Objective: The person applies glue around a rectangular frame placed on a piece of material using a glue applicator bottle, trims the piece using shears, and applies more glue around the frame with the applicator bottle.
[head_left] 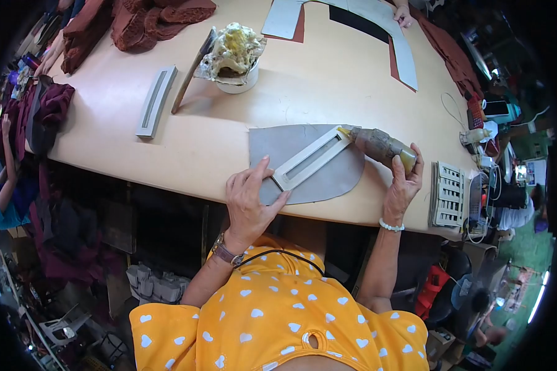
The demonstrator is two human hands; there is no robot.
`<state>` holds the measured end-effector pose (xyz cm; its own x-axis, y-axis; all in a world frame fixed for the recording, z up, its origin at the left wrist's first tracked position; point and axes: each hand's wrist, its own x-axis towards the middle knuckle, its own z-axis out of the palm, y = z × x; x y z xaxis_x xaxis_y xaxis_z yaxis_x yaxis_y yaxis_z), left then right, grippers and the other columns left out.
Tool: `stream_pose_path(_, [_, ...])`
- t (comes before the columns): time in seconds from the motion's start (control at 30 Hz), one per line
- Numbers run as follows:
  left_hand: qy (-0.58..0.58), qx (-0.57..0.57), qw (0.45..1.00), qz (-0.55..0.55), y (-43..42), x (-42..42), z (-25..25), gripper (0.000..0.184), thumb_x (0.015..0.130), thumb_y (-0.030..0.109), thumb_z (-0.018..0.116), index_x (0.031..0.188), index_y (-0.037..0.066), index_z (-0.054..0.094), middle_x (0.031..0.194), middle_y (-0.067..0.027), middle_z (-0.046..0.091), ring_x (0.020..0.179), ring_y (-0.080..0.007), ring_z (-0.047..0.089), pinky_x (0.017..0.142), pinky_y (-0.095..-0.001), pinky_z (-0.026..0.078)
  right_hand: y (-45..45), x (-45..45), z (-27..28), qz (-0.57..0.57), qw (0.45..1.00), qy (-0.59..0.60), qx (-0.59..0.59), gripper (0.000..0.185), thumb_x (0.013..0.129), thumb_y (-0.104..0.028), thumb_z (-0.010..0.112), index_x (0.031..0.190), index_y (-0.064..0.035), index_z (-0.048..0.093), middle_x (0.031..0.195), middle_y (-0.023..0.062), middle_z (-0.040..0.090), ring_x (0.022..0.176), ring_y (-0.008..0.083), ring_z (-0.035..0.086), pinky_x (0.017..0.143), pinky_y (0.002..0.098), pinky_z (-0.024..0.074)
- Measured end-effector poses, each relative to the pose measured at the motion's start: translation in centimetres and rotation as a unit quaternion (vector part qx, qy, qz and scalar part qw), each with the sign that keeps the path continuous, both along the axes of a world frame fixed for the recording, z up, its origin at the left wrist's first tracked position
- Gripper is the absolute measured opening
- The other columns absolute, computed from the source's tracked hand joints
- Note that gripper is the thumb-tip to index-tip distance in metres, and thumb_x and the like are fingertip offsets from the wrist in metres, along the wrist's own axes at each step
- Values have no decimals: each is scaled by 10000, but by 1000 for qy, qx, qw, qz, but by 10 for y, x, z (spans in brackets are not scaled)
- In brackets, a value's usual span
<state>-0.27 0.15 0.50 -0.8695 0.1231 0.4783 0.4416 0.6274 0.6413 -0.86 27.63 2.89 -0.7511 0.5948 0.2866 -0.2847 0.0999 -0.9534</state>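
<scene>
A grey, leaf-shaped flat piece (346,167) lies at the table's front edge. Across it, at a slant, rests a pale rectangular frame (320,166) with a long slot. My left hand (249,195) grips the frame's lower end between thumb and fingers, partly over the grey piece. In my right hand (405,182) is a squeeze bottle (384,147) with a dark, stained body, tilted on its side. Its yellowish nozzle (345,131) touches or nearly touches the upper end of the frame; I cannot tell which.
A similar slotted frame (156,102) lies at left, beside a stick (194,74) and a white tub (241,81) with crusted yellowish material. Slotted pieces (449,195) are stacked at right. Brown fabric (142,25) lies far left. Another person's hand (403,15) rests near pale panels (399,52).
</scene>
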Motion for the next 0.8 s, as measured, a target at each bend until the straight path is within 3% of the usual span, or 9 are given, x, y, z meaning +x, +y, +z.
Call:
stream_pose_path(0.43, [2, 0, 1000, 0, 0, 0, 0, 721, 605, 155, 771, 1244, 46, 455, 924, -47, 635, 882, -223, 547, 833, -367, 376, -22, 16, 1, 34, 999, -41, -5, 419, 806, -3, 611, 1206, -12, 486, 1013, 40, 548, 890, 102, 525, 798, 225, 442])
stream_pose_path(0.8, [5, 10, 1000, -2, -1, 0, -3, 692, 626, 176, 759, 1235, 36, 460, 940, -29, 625, 893, -209, 532, 836, -366, 367, -54, 45, -10, 61, 997, -43, 12, 469, 767, -23, 666, 1201, -14, 489, 1009, 41, 549, 888, 108, 537, 768, 224, 466])
